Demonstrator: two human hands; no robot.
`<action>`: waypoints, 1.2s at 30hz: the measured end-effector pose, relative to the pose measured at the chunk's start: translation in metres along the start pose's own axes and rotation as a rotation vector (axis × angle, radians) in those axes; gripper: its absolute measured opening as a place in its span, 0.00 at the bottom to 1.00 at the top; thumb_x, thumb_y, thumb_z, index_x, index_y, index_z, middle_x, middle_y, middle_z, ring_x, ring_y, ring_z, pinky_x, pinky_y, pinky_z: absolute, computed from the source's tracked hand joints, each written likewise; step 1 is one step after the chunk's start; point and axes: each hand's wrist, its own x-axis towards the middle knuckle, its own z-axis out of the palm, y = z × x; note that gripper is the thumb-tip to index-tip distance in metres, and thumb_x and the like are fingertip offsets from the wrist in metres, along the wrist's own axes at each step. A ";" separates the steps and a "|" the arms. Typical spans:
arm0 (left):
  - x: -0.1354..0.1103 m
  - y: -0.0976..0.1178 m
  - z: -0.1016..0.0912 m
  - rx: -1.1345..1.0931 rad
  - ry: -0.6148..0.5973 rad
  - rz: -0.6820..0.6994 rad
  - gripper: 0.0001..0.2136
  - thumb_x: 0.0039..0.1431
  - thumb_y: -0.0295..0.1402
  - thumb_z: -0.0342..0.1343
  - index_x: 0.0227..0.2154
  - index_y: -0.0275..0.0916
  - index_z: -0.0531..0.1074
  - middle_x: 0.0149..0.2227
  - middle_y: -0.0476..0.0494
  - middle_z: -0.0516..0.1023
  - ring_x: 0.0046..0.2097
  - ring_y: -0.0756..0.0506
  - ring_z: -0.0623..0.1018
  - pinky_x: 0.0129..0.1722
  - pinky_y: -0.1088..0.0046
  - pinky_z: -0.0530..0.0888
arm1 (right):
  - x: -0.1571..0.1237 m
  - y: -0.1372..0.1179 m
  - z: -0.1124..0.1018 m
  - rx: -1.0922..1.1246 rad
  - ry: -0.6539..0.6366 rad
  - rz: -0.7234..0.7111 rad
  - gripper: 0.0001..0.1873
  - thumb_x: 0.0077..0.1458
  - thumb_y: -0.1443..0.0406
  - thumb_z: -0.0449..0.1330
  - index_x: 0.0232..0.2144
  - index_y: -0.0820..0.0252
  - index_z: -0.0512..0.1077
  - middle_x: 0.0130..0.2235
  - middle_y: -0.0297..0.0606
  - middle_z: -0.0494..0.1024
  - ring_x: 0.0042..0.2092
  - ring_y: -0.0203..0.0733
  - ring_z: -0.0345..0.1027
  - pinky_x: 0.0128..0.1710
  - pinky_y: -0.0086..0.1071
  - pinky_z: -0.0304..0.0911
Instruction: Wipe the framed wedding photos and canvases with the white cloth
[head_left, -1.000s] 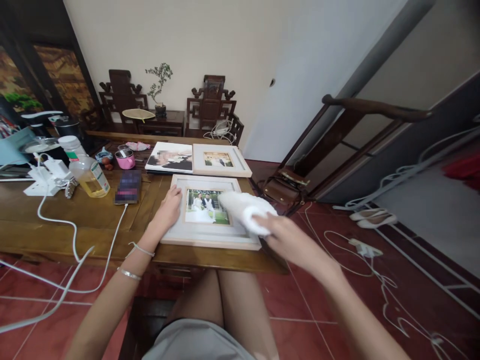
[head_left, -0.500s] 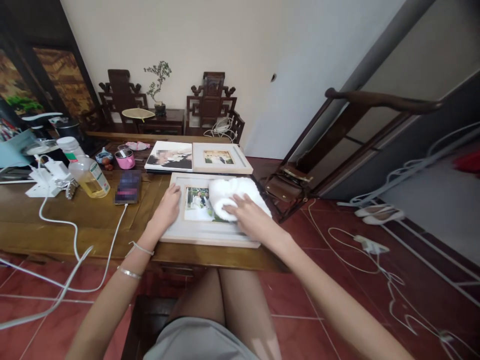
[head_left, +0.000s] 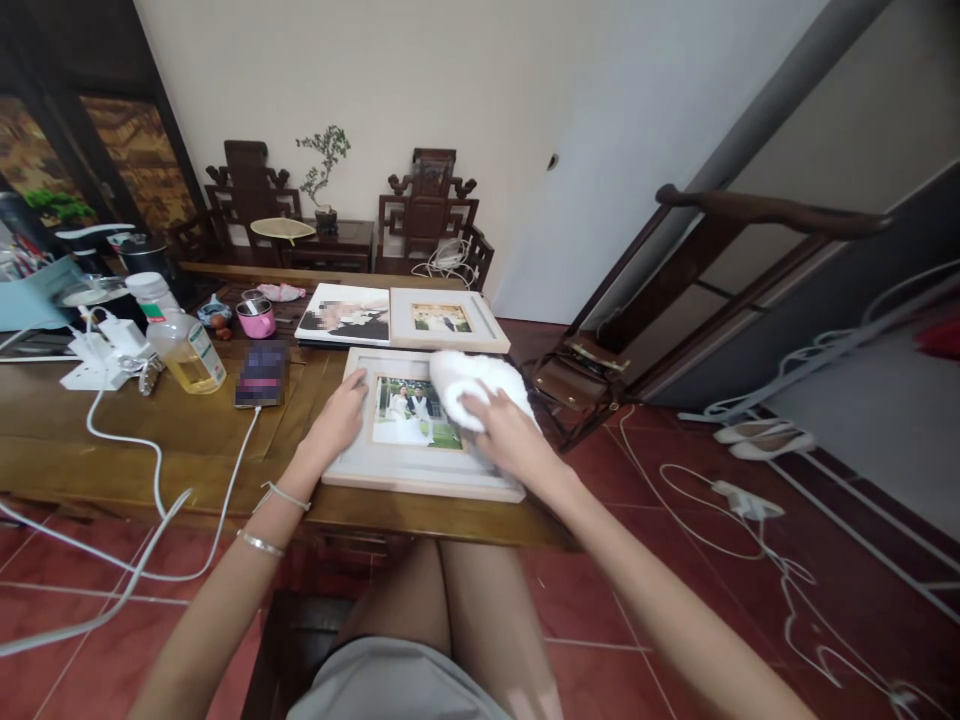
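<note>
A light wooden picture frame (head_left: 420, 478) with a wedding photo lies flat on the near edge of the wooden table (head_left: 150, 440). My left hand (head_left: 339, 420) rests on its left border, fingers bent and pressing down. My right hand (head_left: 501, 432) presses a white cloth (head_left: 469, 378) onto the frame's upper right part, fingers closed over the cloth.
Behind lie a second frame (head_left: 448, 320) and a photo print (head_left: 343, 313). A phone (head_left: 262, 375) on a white cable, a bottle of yellow liquid (head_left: 182, 345), a pink cup (head_left: 256, 318) and a power strip (head_left: 101, 352) sit to the left. Cables (head_left: 742, 500) trail on the red tiled floor.
My right hand carried the cloth from the frame's right edge onto the glass, then slid it toward the upper right corner. My left hand stayed on the left border.
</note>
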 end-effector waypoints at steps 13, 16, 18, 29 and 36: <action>0.000 0.010 -0.003 0.050 -0.028 -0.050 0.26 0.54 0.15 0.41 0.57 0.26 0.63 0.63 0.31 0.63 0.65 0.43 0.60 0.65 0.62 0.59 | 0.007 -0.014 -0.008 -0.128 -0.222 -0.181 0.35 0.44 0.81 0.48 0.55 0.60 0.70 0.64 0.46 0.61 0.64 0.65 0.48 0.58 0.64 0.45; 0.000 0.010 -0.001 0.068 -0.038 -0.073 0.25 0.56 0.17 0.42 0.57 0.29 0.64 0.63 0.33 0.63 0.65 0.43 0.60 0.65 0.61 0.59 | -0.039 -0.034 -0.041 0.016 -0.395 -0.229 0.39 0.42 0.83 0.46 0.56 0.59 0.69 0.63 0.44 0.62 0.66 0.60 0.46 0.61 0.60 0.46; -0.001 0.010 0.000 0.069 -0.040 -0.075 0.26 0.55 0.16 0.42 0.57 0.32 0.65 0.63 0.34 0.63 0.66 0.43 0.60 0.64 0.60 0.60 | -0.063 -0.048 -0.058 0.100 -0.461 -0.256 0.40 0.40 0.83 0.46 0.55 0.58 0.69 0.64 0.43 0.61 0.66 0.58 0.46 0.62 0.57 0.48; -0.001 0.004 0.003 0.027 -0.068 -0.059 0.31 0.49 0.12 0.41 0.58 0.32 0.63 0.63 0.34 0.62 0.67 0.43 0.56 0.65 0.56 0.58 | 0.004 -0.021 0.008 -0.040 -0.044 -0.109 0.38 0.43 0.82 0.49 0.58 0.64 0.65 0.65 0.49 0.58 0.65 0.58 0.48 0.63 0.56 0.45; -0.001 0.006 0.001 0.002 -0.071 -0.078 0.29 0.51 0.13 0.41 0.56 0.34 0.65 0.63 0.36 0.62 0.66 0.43 0.57 0.65 0.55 0.58 | 0.080 0.019 0.013 -0.185 0.068 0.004 0.32 0.52 0.80 0.46 0.59 0.62 0.64 0.67 0.46 0.53 0.65 0.63 0.44 0.56 0.64 0.49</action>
